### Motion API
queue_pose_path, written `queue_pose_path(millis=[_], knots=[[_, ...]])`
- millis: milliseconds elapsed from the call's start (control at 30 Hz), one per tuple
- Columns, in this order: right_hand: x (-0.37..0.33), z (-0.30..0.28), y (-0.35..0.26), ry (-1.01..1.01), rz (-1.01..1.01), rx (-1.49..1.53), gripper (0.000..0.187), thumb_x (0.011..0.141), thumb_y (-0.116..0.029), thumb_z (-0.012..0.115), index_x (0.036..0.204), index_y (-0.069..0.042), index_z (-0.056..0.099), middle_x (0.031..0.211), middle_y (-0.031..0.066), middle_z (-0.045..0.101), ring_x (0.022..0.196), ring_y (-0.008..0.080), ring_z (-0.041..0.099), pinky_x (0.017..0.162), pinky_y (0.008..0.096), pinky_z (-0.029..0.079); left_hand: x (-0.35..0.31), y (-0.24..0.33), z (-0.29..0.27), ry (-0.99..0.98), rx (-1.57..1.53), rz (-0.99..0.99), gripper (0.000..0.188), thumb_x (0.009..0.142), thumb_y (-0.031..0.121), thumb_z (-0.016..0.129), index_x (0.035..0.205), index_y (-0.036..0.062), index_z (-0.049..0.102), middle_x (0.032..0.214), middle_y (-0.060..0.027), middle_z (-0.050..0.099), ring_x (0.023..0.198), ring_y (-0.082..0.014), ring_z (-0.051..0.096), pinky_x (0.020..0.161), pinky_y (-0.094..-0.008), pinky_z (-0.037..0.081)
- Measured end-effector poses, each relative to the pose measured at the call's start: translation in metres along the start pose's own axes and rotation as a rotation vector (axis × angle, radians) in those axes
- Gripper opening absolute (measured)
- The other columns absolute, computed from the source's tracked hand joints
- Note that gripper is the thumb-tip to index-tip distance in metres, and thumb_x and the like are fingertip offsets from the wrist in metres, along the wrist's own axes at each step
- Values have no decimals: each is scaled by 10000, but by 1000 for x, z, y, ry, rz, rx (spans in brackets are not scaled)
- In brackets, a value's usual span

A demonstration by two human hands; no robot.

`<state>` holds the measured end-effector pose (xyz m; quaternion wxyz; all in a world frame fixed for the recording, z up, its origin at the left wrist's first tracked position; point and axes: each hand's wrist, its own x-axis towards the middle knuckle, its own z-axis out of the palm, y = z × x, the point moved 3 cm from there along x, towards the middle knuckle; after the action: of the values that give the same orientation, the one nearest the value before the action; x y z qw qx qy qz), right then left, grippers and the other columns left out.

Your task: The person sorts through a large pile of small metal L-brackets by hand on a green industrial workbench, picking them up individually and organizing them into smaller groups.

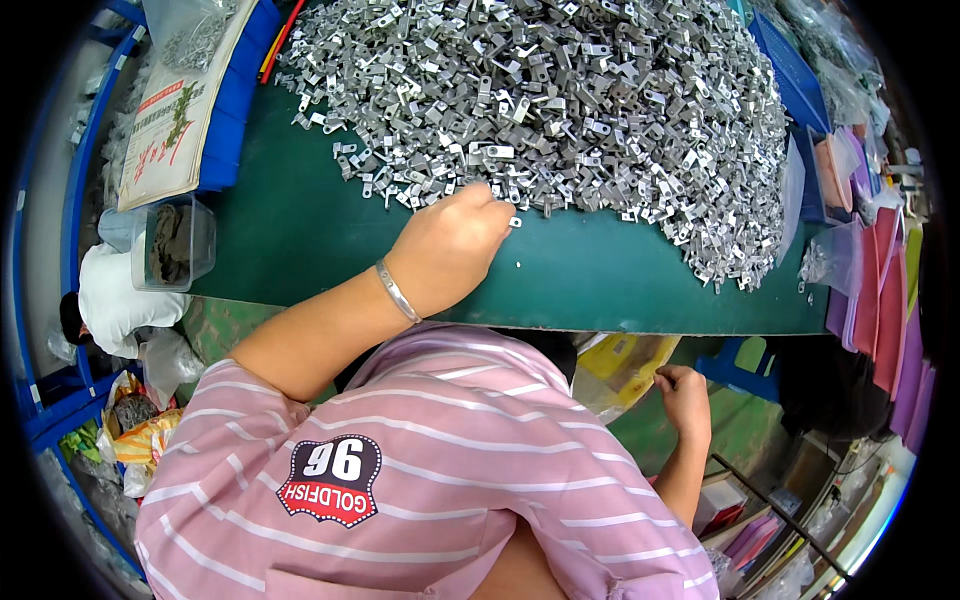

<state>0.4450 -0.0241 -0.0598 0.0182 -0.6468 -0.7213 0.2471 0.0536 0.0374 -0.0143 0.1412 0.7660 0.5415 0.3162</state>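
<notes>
A large heap of small silver metal brackets (pixel 560 100), each with a hole, covers much of the green tabletop (pixel 300 255). At the heap's near edge is my left hand (pixel 450 245), its fingers closed and pointing down. One loose bracket (pixel 515 222) shows right beside those fingers; what they grip is hidden. Off to the right, below the table's front edge, my right hand (pixel 687 398) has its fingers curled into a pinch. Anything inside that pinch is too small to make out. Just left of it hangs a yellow and clear plastic bag (pixel 620 365).
Blue bins stand at both sides, the left bin (pixel 232 125) holding papers and bagged parts. A clear tub (pixel 200 240) with dark contents sits at the table's left corner. Pink and purple sheets (pixel 885 300) hang at right, past a blue plastic piece (pixel 745 370).
</notes>
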Motion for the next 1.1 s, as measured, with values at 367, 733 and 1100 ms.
queue_pose_path(millis=[367, 733, 1100], knots=[[105, -6, -198, 391, -462, 342, 164, 743, -118, 727, 826, -26, 620, 759, 120, 617, 625, 269, 599, 569, 341, 489, -4, 4, 3, -106, 75, 23, 147, 729, 49, 666, 811, 22, 546, 763, -129, 516, 677, -312, 568, 593, -385, 485], [121, 10, -203, 58, -176, 787, 91, 837, -101, 639, 853, -11, 635, 640, 18, 577, 558, 110, 538, 497, 261, 425, -31, 7, -10, -130, -255, -82, 154, 748, -40, 630, 884, 18, 588, 772, -125, 523, 675, -292, 554, 597, -359, 458], [110, 10, -201, -394, -42, 1352, 142, 880, -135, 611, 884, 6, 613, 635, 3, 530, 482, 47, 431, 413, 181, 303, -34, 4, -4, -95, -283, -127, 144, 773, -9, 638, 912, 12, 604, 793, -111, 560, 665, -243, 546, 579, -318, 436]])
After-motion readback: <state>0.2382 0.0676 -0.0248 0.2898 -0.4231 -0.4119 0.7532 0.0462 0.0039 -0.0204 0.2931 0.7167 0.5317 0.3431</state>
